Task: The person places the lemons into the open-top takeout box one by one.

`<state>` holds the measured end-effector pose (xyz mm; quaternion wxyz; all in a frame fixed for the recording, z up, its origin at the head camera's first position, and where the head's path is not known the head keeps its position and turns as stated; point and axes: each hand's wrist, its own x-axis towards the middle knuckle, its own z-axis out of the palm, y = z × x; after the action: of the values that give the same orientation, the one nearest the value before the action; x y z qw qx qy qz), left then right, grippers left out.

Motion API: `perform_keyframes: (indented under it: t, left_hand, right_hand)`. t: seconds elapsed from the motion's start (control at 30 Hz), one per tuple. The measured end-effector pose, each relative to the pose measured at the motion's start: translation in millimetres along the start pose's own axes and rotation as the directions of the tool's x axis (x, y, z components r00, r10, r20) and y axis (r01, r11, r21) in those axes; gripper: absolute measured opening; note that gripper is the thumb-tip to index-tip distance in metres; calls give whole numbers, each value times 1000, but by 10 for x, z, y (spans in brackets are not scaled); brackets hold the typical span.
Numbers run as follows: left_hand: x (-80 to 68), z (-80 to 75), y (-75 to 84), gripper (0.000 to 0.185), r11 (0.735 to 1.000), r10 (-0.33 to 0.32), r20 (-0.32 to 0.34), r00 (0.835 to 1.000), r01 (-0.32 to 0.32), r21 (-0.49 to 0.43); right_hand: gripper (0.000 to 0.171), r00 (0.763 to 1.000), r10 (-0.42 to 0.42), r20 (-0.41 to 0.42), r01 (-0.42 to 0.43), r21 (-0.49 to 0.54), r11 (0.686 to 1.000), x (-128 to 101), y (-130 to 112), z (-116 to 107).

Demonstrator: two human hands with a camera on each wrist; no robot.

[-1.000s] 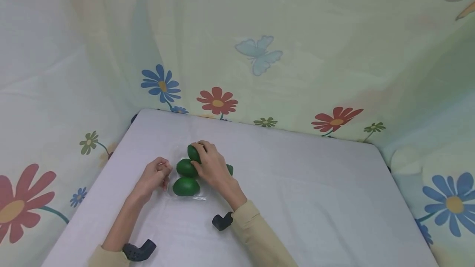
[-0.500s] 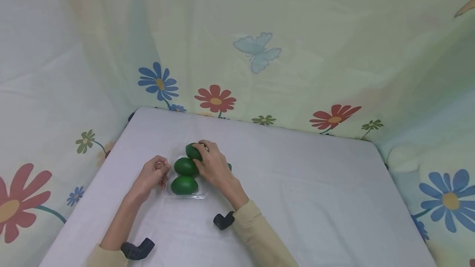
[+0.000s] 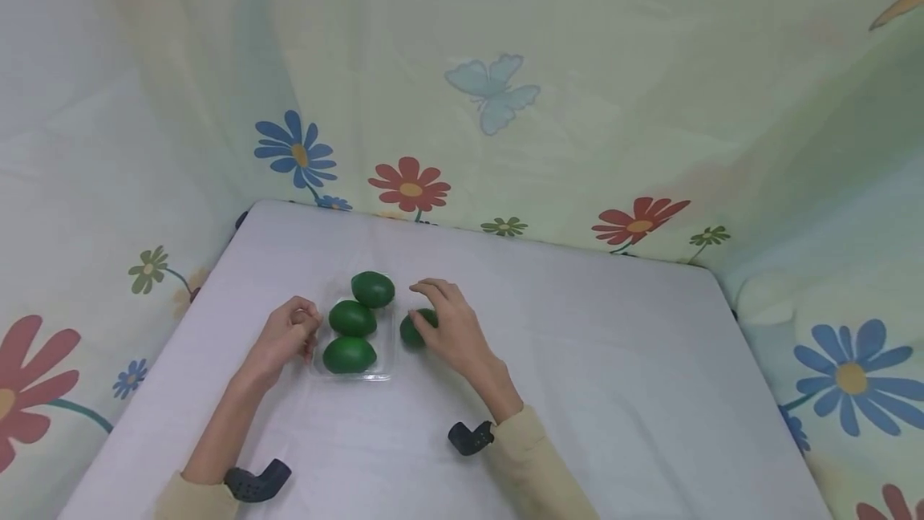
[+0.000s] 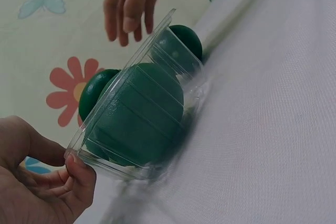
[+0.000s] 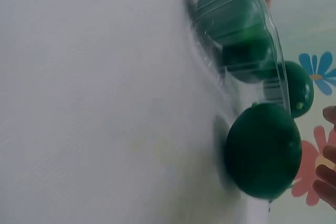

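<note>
A clear plastic tray (image 3: 387,339) on the white table holds three dark green round fruits (image 3: 352,318) in a row. My left hand (image 3: 309,335) pinches the tray's left rim; the left wrist view shows my thumb (image 4: 79,174) on the corner of the tray (image 4: 197,95). A fourth green fruit (image 3: 411,331) lies loose on the table just right of the tray. My right hand (image 3: 427,305) arches over it with relaxed fingers, the thumb at its side. In the right wrist view this loose fruit (image 5: 262,150) sits beside the tray (image 5: 273,61), with my fingertips (image 5: 328,158) close to it.
The white table (image 3: 613,359) is enclosed by a pale flowered cloth (image 3: 505,103) at the back and both sides. Bare table stretches to the right of my right hand and toward the front edge.
My right hand let go of the far fruit in the tray and moved right, over the loose fruit beside the tray. My left hand stayed on the tray's rim.
</note>
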<state>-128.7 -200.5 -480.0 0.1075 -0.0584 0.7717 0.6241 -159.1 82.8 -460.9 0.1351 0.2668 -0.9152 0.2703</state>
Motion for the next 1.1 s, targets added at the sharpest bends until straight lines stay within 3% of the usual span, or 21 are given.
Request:
perform_keyframes:
  t: [0.27,0.53,1.1]
  left_hand:
    - [2,-28,14,19,1000,-5,-6,1000,5,17]
    - [0,-17,-2,18,1000,4,-11,1000,-4,7]
    - [4,15,-17,16,1000,23,-5,1000,-23,10]
  right_hand:
    - [45,994,48,103,-55,65,996,-149,91,-32]
    - [56,984,48,169,-52,22,998,-209,128,51]
    - [58,988,49,149,-50,-1,999,-271,172,178]
